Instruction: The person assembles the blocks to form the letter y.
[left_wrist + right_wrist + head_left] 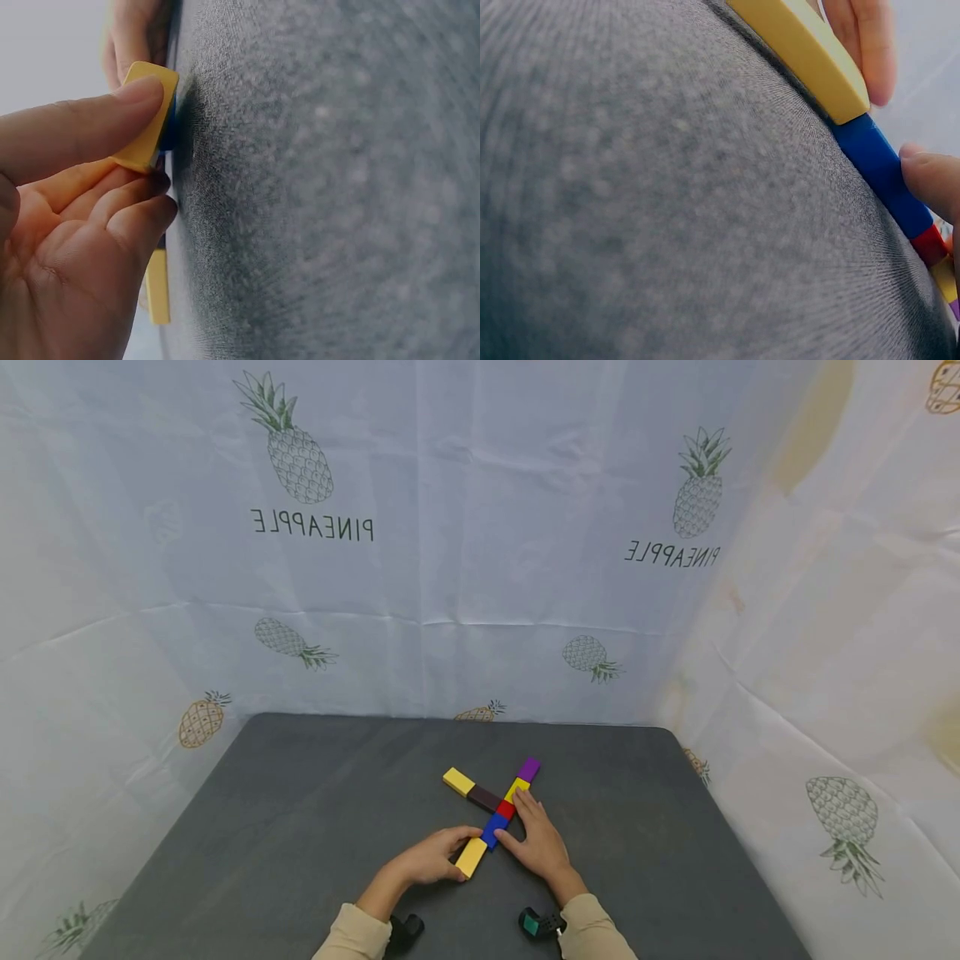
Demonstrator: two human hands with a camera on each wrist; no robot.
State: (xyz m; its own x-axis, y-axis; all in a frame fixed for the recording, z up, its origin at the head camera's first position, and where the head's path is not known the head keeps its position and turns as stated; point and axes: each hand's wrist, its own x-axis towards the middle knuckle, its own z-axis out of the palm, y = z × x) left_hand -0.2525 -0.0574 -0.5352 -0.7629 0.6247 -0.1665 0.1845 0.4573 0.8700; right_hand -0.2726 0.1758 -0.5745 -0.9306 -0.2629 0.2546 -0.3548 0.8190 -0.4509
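My left hand (429, 858) pinches a pale yellow block (472, 858) at the near end of a slanting row, its thumb over the near end in the left wrist view. Beyond it the row runs through a blue block (881, 176), a red block (506, 810), a brighter yellow block (512, 794) and a purple block (528, 769). My right hand (543, 846) rests along the row's right side. Its thumb touches the blue block, and its extended fingers reach onto the brighter yellow one, partly covering it. The near yellow block overlaps the blue one's end in the right wrist view.
A dark brown block (486, 799) branches leftward from near the red block, with another pale yellow block (458, 782) at its outer end. Everything lies on a dark grey table (322, 793). White pineapple-print cloth (480, 568) hangs behind and at the sides.
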